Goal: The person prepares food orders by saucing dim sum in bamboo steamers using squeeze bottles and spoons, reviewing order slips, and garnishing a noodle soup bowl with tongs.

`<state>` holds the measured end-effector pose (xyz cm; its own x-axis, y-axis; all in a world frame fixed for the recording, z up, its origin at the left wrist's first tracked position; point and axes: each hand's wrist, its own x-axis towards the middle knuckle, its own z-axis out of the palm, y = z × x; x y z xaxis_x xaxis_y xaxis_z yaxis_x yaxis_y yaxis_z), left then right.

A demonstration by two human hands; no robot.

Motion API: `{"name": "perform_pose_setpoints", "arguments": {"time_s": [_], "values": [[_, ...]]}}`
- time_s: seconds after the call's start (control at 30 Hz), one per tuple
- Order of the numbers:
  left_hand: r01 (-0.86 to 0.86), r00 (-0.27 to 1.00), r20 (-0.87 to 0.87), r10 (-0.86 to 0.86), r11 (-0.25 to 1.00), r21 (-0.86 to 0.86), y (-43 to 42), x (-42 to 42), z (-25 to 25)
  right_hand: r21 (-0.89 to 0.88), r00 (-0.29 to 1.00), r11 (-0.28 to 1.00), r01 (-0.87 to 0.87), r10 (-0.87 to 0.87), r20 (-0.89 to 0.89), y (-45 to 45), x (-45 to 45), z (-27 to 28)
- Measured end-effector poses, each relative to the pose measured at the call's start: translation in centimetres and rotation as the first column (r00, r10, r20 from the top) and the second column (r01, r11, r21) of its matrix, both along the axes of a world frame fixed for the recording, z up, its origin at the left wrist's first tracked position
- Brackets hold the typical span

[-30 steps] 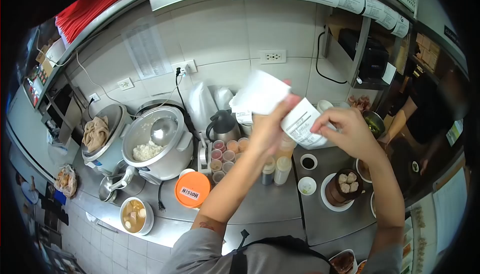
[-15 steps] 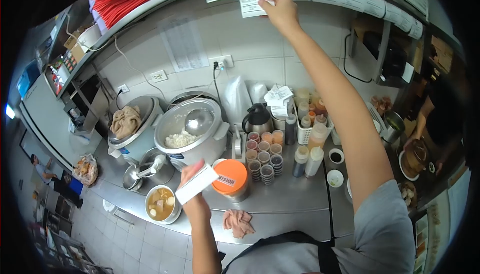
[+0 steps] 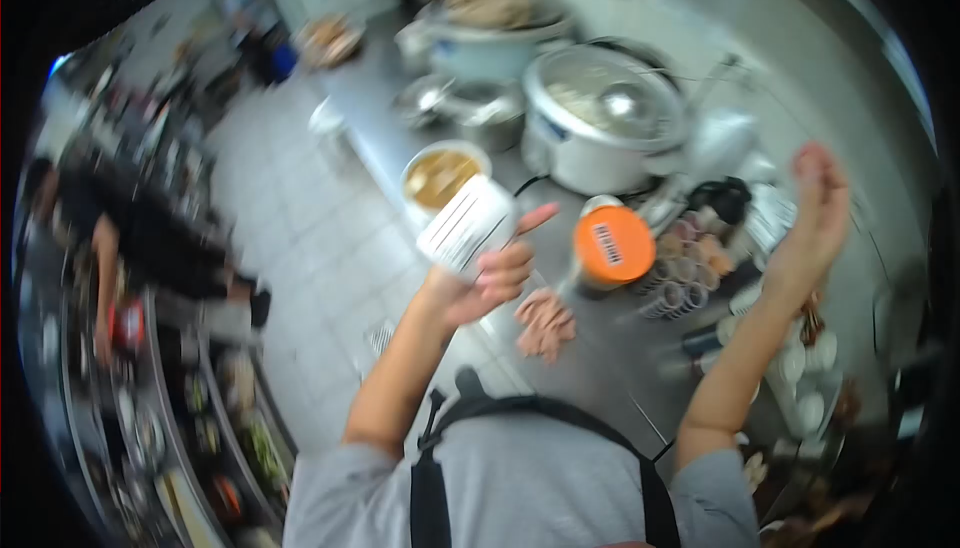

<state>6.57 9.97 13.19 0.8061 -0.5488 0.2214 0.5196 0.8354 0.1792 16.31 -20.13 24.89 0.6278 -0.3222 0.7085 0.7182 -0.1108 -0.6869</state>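
Observation:
My left hand (image 3: 485,283) is closed on a white order slip (image 3: 470,228) with printed lines, gripping its right side with the index finger sticking out. The slip is partly in front of a bowl of brown soup (image 3: 441,176) on the counter. On the right, my right hand (image 3: 822,210) is raised beside the wall, blurred, its fingers stretched upward and nothing visible in it. An orange-lidded tub (image 3: 614,246) and a crumpled pinkish cloth (image 3: 546,325) lie between my two arms.
A large rice cooker (image 3: 590,153) holds white rice and a metal bowl. Sauce cups (image 3: 690,263) cluster beside the tub. Metal pots (image 3: 485,113) stand behind the soup. At left, a person in dark clothes (image 3: 140,228) reaches over shelves of food containers (image 3: 205,418).
My view has swung left, and much of it is blurred. My right hand has come off the slip at the overhead rail. The left-hand slip now shows its printed side.

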Motion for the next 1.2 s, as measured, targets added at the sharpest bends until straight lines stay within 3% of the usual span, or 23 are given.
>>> {"name": "perform_pose_setpoints", "arguments": {"time_s": [0.03,0.07,0.1,0.13,0.2,0.3,0.33,0.47,0.6,0.73,0.9,0.93,1.0,1.07,1.13,1.2], "values": [[0.017,1.000,0.004,-0.017,0.999,-0.034,1.1,-0.3,-0.2,-0.113,0.944,0.948,-0.297,0.274,-0.181,3.4,-1.3,-2.1],[0.018,1.000,-0.020,-0.018,0.999,-0.045,2.3,-0.7,-0.4,-0.169,0.796,0.808,-0.564,0.479,-0.369,7.3,-2.7,-3.8],[0.030,0.999,-0.037,-0.032,0.998,-0.051,3.7,-1.2,-0.9,-0.112,0.649,0.683,-0.721,0.610,-0.455,11.0,-3.2,-5.8],[0.020,0.999,-0.033,-0.022,0.998,-0.055,5.3,-1.9,-1.8,-0.136,0.573,0.568,-0.812,0.731,-0.371,14.7,-3.4,-8.4],[0.026,1.000,-0.015,-0.027,0.998,-0.051,9.0,-2.8,-3.5,-0.141,0.437,0.434,-0.890,0.719,-0.541,21.5,-4.7,-10.7],[-0.191,0.979,-0.024,0.203,0.949,0.253,15.2,-5.1,-3.7,-0.175,0.372,0.341,-0.924,0.684,-0.628,29.8,-4.7,-12.1],[-0.344,0.937,0.120,0.328,0.806,0.481,18.2,-5.9,-4.3,0.053,0.260,0.350,-0.935,0.781,-0.568,33.0,-5.1,-12.7],[-0.542,0.695,0.155,0.702,0.369,0.755,27.2,-10.5,-4.4,0.256,0.072,0.256,-0.932,0.824,-0.562,43.9,-6.6,-13.3],[-0.735,0.426,0.202,0.882,0.207,0.645,35.0,-12.7,-5.0,0.293,-0.035,0.152,-0.944,0.836,-0.548,53.9,-7.4,-15.1],[-0.787,0.296,0.250,0.922,0.087,0.611,42.2,-13.1,-5.6,0.259,-0.125,0.048,-0.965,0.784,-0.608,62.8,-7.2,-16.5],[-0.779,0.084,0.247,0.965,-0.091,0.620,53.5,-11.0,-9.9,0.292,-0.238,-0.060,-0.955,0.743,-0.626,74.9,-5.7,-19.9],[-0.764,-0.014,0.242,0.970,-0.166,0.624,55.6,-10.6,-10.6,0.265,-0.226,-0.068,-0.962,0.742,-0.631,77.6,-5.0,-21.5],[-0.754,-0.120,0.165,0.979,-0.198,0.627,61.1,-10.1,-13.7,0.277,-0.256,-0.092,-0.957,0.720,-0.645,83.2,-4.0,-22.6],[-0.701,-0.140,0.185,0.973,-0.230,0.675,65.9,-10.2,-15.1,0.126,-0.189,-0.141,-0.982,0.695,-0.694,88.9,-3.1,-23.6],[-0.594,-0.269,0.358,0.894,-0.447,0.669,68.5,-10.7,-12.0,0.243,-0.333,-0.228,-0.943,0.696,-0.636,94.3,-3.1,-23.9],[-0.382,-0.352,0.514,0.782,-0.622,0.684,70.1,-12.1,-11.3,0.278,-0.390,-0.273,-0.921,0.664,-0.638,99.6,-3.7,-24.0]]}}
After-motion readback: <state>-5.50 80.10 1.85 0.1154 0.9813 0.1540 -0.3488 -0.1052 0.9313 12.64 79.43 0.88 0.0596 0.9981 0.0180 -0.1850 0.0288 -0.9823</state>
